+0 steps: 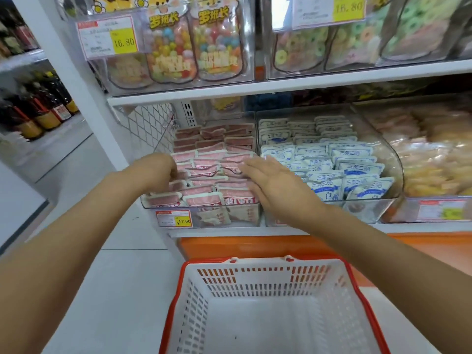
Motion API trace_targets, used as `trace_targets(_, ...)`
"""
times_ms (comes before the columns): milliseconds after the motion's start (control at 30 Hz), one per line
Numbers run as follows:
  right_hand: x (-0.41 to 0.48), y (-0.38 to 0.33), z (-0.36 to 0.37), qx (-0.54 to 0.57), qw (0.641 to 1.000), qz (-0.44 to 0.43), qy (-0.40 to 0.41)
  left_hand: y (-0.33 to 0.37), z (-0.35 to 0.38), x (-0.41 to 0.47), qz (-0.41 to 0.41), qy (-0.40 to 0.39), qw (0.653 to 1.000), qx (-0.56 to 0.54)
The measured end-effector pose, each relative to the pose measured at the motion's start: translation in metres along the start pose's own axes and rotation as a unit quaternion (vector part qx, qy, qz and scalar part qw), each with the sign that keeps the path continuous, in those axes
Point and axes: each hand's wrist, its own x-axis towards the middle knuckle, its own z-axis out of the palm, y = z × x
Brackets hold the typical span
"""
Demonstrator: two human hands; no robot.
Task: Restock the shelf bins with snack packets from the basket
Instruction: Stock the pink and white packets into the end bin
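White shelf [306, 83], clear bin [153, 204]: right hand [273, 185] flat on pink packets [204, 175], left hand [155, 169] curled, hold unclear; basket [255, 261] below

left hand [158, 169]: curled among pink packets [204, 172] | right hand [275, 186]: flat on them | basket [255, 277]: below bin [199, 206]

Shop: price tags [111, 37] on snack bins [204, 205], shopping basket [270, 261].

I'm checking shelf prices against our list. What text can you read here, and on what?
"16.80": upper left tag.
"16.80": upper right tag.
"罗班长": candy bags.
"17.60": lower tag, below the pink packets.
Print on the blue packets and the tags' small print: too blurred to read.
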Motion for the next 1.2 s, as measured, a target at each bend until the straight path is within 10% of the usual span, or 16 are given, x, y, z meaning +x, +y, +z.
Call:
trace_targets(133, -0.034, 0.028, -0.022, 0.06, 0.992, 0.096, 0.056, 0.071, -0.005, -0.036, 0.017, 0.201, 0.947, -0.25)
trace_targets(267, -0.068, 0.076, -0.052, 0.066, 0.972, 0.205, 0.097, 0.159, -0.013, -0.05, 0.14, 0.22, 0.909, -0.325)
trace_targets(667, -0.048, 0.14, -0.081, -0.047, 0.964, 0.134, -0.226, 0.266, -0.013, -0.019, 0.129, 0.166, 0.934, -0.29)
trace_targets(1200, -0.066, 0.149, -0.064, -0.137, 0.957, 0.201, -0.158, 0.282, 0.003, 0.005, 0.181, 0.193, 0.95, -0.166)
